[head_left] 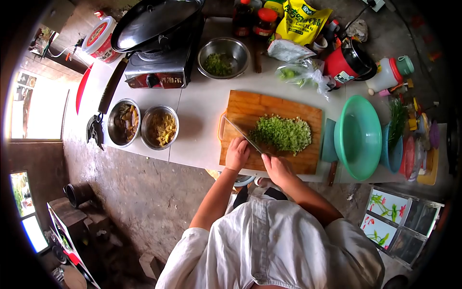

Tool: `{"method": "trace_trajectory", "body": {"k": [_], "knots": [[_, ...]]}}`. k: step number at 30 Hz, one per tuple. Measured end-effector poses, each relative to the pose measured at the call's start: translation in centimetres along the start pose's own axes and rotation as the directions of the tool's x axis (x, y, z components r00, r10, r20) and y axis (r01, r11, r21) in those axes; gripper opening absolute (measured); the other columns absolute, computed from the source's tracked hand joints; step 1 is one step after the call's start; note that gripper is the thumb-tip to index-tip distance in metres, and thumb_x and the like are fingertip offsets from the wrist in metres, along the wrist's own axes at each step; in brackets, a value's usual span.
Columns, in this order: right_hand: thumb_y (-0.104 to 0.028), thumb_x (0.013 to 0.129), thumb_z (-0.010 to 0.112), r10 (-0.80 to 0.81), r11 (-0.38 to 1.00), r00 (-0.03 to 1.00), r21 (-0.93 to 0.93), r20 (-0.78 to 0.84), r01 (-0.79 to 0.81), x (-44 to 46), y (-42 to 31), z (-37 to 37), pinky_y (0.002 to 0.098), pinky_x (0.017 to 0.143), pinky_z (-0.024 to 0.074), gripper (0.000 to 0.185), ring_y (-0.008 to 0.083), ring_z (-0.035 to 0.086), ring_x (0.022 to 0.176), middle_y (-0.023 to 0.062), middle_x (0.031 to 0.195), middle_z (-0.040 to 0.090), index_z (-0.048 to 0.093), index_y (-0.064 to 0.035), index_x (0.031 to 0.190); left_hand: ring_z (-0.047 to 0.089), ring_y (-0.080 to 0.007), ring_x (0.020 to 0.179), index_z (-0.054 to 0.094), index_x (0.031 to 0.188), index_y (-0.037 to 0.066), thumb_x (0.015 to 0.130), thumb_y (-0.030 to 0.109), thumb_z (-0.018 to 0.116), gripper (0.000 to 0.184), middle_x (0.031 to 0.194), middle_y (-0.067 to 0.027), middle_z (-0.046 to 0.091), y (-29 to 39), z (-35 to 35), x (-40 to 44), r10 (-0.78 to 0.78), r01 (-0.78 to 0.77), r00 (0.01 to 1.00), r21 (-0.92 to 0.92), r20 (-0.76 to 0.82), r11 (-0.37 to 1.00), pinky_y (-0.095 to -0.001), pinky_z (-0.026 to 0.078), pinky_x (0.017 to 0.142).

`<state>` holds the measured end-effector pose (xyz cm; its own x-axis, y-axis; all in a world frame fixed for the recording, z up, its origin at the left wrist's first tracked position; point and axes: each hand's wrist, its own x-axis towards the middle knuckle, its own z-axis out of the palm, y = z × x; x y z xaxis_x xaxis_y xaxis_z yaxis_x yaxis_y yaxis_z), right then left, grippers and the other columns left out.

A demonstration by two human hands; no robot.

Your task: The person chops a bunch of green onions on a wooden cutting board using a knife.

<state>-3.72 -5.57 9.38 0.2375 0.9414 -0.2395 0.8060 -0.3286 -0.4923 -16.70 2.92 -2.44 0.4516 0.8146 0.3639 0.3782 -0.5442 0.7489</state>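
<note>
A wooden cutting board point(269, 102) lies on the counter with a heap of finely chopped green vegetable point(283, 134) on it. My right hand point(278, 168) is closed around the handle end of a kitchen knife point(240, 132), hiding the handle. The blade slants up and left over the board, along the left side of the heap. My left hand point(237, 154) is at the blade's near left side, fingers bent together and apparently pinching it near the handle.
Left stand two metal bowls of food, one brown point(124, 123), one yellowish point(161, 127). Behind are a gas stove point(156, 72) with a wok point(156, 24) and a metal bowl with greens point(224, 58). A green basin point(358, 137) and a brown-handled blade point(330, 139) are right.
</note>
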Motion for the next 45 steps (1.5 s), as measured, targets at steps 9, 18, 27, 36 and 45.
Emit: {"method": "trace_trajectory", "body": {"k": [9, 18, 27, 36, 45], "knots": [[-0.040, 0.092, 0.038, 0.007, 1.000, 1.000, -0.017, -0.029, -0.007, 1.6, -0.2, 1.3, 0.0489, 0.057, 0.0477, 0.050, 0.0411, 0.059, 0.060, 0.0235, 0.062, 0.059, 0.063, -0.0025, 0.071, 0.053, -0.0311, 0.085, 0.056, 0.085, 0.003, 0.065, 0.001, 0.060, 0.021, 0.090, -0.0113, 0.056, -0.3, 0.1, 0.2, -0.015, 0.014, 1.000, -0.025, -0.010, 1.000, -0.0385, 0.046, 0.075], [-0.041, 0.093, 0.035, 0.029, 0.999, 0.995, -0.036, 0.098, -0.025, 0.9, 0.6, 0.4, 0.0491, 0.055, 0.0477, 0.055, 0.0410, 0.059, 0.058, 0.0244, 0.061, 0.058, 0.063, -0.0008, 0.068, 0.054, -0.0305, 0.084, 0.056, 0.084, 0.004, 0.066, 0.000, 0.060, 0.019, 0.090, -0.0107, 0.056, -0.4, 0.1, -0.2, -0.041, 0.041, 0.999, -0.010, -0.021, 0.999, -0.0378, 0.046, 0.073], [-0.046, 0.091, 0.037, 0.057, 0.998, 0.997, 0.013, 0.045, -0.058, 1.6, 0.7, 1.3, 0.0496, 0.058, 0.0488, 0.057, 0.0413, 0.060, 0.060, 0.0241, 0.061, 0.058, 0.064, -0.0015, 0.066, 0.054, -0.0287, 0.087, 0.058, 0.090, 0.004, 0.066, 0.000, 0.060, 0.024, 0.096, -0.0092, 0.057, 1.1, -1.4, 0.0, 0.069, -0.077, 0.995, 0.119, 0.069, 0.990, -0.0373, 0.046, 0.077], [-0.046, 0.092, 0.035, 0.103, 0.966, 0.994, 0.237, 0.026, -0.106, 1.2, 5.5, -0.4, 0.0491, 0.063, 0.0472, 0.061, 0.0431, 0.059, 0.065, 0.0277, 0.066, 0.057, 0.063, 0.0036, 0.070, 0.054, -0.0321, 0.091, 0.057, 0.090, 0.004, 0.063, -0.003, 0.059, 0.027, 0.098, -0.0123, 0.056, 1.6, 3.3, 0.7, 0.106, -0.116, 0.990, 0.107, 0.089, 0.987, -0.0383, 0.047, 0.078], [-0.048, 0.092, 0.033, 0.204, 0.969, 0.976, 0.127, 0.076, -0.212, 0.0, 6.6, -2.0, 0.0494, 0.065, 0.0464, 0.063, 0.0437, 0.059, 0.070, 0.0278, 0.070, 0.058, 0.063, 0.0030, 0.070, 0.053, -0.0311, 0.090, 0.057, 0.091, 0.004, 0.069, 0.003, 0.061, 0.022, 0.100, -0.0114, 0.057, 3.1, 3.1, 2.4, 0.145, -0.161, 0.963, 0.052, 0.226, 0.986, -0.0385, 0.045, 0.080]]}}
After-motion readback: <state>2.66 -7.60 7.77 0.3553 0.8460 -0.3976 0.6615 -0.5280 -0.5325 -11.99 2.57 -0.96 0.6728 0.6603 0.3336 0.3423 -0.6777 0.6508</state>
